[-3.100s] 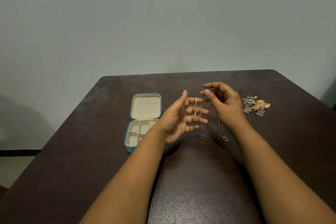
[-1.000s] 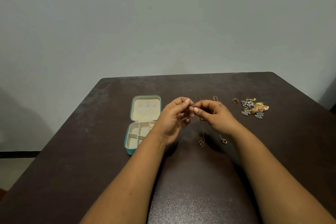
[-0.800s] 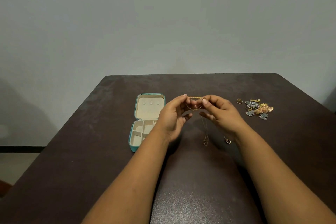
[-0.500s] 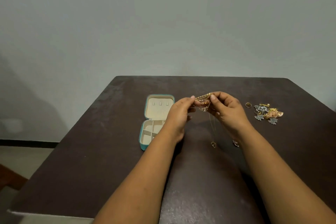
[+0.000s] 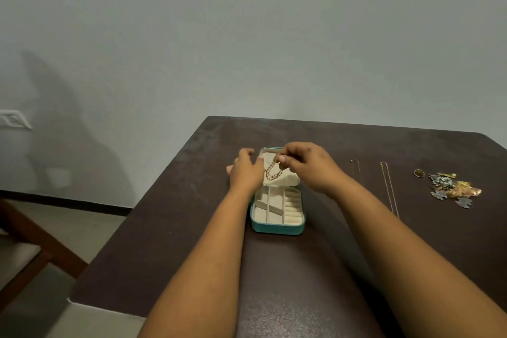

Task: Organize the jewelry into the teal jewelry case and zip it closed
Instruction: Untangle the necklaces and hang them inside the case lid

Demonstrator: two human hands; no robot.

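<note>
1. Currently, the right hand (image 5: 307, 167) pinches a gold chain (image 5: 273, 171) over the lid of the open teal jewelry case (image 5: 277, 225), near the table's (image 5: 192, 228) left edge.
2. The left hand (image 5: 245, 170) rests beside the lid, fingers relaxed — it should steady the lid.
3. Lower the chain slowly — loops snag easily.

This is looking like a plain room in a home or small office, sparsely furnished. A dark brown table (image 5: 315, 269) is standing close to a bare, pale grey-blue painted wall (image 5: 247, 35), which is carrying a white switch plate (image 5: 13, 119) at its left edge. A dark skirting strip (image 5: 68, 202) is running along the wall's foot above a light floor (image 5: 90, 230), and a wooden chair (image 5: 33, 244) with a pale seat is showing beside the table's left edge.
</note>
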